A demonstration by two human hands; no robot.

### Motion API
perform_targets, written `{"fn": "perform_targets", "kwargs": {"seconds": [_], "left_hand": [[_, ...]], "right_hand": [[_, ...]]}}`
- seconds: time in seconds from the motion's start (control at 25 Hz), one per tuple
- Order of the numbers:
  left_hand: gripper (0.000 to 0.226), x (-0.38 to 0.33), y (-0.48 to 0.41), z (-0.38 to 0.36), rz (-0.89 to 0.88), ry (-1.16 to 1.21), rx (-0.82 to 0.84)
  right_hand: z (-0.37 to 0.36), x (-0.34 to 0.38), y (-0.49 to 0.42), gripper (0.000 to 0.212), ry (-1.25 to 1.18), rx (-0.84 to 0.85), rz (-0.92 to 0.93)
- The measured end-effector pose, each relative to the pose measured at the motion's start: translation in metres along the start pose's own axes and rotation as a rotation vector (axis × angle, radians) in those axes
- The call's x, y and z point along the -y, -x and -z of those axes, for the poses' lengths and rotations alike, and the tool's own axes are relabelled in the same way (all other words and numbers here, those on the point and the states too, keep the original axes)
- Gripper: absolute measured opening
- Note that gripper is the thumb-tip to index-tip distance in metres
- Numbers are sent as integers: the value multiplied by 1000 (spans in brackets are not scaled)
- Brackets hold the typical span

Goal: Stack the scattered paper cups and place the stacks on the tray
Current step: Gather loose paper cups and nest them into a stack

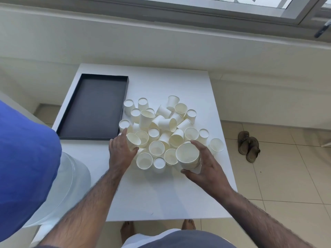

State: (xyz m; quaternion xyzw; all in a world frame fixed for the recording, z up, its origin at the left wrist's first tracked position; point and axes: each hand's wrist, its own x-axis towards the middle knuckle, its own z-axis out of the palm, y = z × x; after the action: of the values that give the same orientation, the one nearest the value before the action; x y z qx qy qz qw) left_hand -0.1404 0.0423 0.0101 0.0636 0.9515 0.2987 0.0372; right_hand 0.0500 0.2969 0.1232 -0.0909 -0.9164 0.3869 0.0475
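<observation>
Sitting between curled fingers of right hand [206, 164], cup stack [188, 153] (upright); single cup [133, 140] within curled fingers of left hand [120, 152].

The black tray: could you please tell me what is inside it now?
Only its dark floor shows inside the tray; no cups lie in it. Its near wall hides a thin strip of that floor.

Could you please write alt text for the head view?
A right hand grips a stack of white paper cups; the left hand grips one cup in the scattered pile on a white table, beside a black rectangular tray.
</observation>
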Motion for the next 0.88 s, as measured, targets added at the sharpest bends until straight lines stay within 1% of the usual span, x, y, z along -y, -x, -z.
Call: {"fn": "perform_targets", "kwargs": {"seconds": [0.08,0.16,0.24,0.32,0.4,0.48,0.56,0.68,0.8,0.88], "left_hand": [[96,-7,12,7,-3,171,21],[83,-17,32,13,-54,303,46],[71,-27,52,16,-92,375,73],[67,-39,68,19,-118,427,116],[63,-51,78,24,-132,478,181],[61,-61,86,28,-155,508,219],[60,-70,92,29,-164,540,215],[63,-79,96,29,-151,603,222],[73,-81,99,24,-175,592,255],[87,-71,101,23,-190,577,316]], "right_hand": [[-2,8,-5,92,-98,-43,-15],[-6,20,-12,90,-221,-96,-13],[-11,37,-19,90,-338,-147,6],[-16,53,-25,90,-444,-178,12],[-22,63,-28,88,-482,-197,33],[-27,66,-29,90,-468,-207,44],[-32,63,-28,91,-456,-181,36],[-38,61,-24,92,-428,-76,9],[-41,60,-21,85,-404,-47,-8],[-40,57,-23,81,-407,-60,-17]]}}
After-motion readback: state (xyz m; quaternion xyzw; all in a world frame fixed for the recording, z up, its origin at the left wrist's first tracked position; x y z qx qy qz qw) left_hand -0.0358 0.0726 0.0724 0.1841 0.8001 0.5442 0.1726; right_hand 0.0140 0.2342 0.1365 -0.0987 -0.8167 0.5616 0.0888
